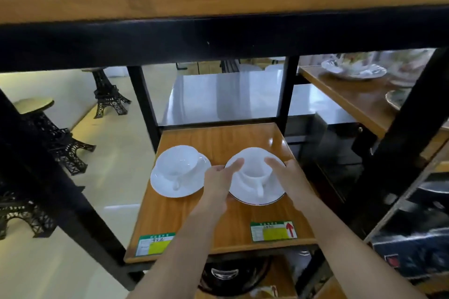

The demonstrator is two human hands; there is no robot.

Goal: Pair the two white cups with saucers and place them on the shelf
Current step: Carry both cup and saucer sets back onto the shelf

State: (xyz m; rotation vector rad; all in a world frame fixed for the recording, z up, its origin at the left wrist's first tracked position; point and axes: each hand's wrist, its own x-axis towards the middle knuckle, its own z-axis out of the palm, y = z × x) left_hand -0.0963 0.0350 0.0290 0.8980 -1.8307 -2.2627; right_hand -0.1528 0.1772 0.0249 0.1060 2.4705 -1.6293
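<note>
Two white cups sit on saucers on the wooden shelf (218,226). The left cup (181,162) rests on a plain white saucer (165,185), handle toward me. The right cup (255,165) stands on a dark-rimmed saucer (269,194). My left hand (218,184) grips the left edge of that saucer, thumb lying on the cup's rim. My right hand (284,172) holds the right edge, a finger on the cup's rim. The saucer's underside is hidden, so contact with the shelf is unclear.
Two price labels (273,230) are stuck near the shelf's front edge. A thick wooden shelf board (218,0) hangs close overhead. Black posts (288,94) frame the shelf. Dishes stand on a neighbouring shelf (352,94) at right. Black tower-shaped stools (109,94) stand on the floor at left.
</note>
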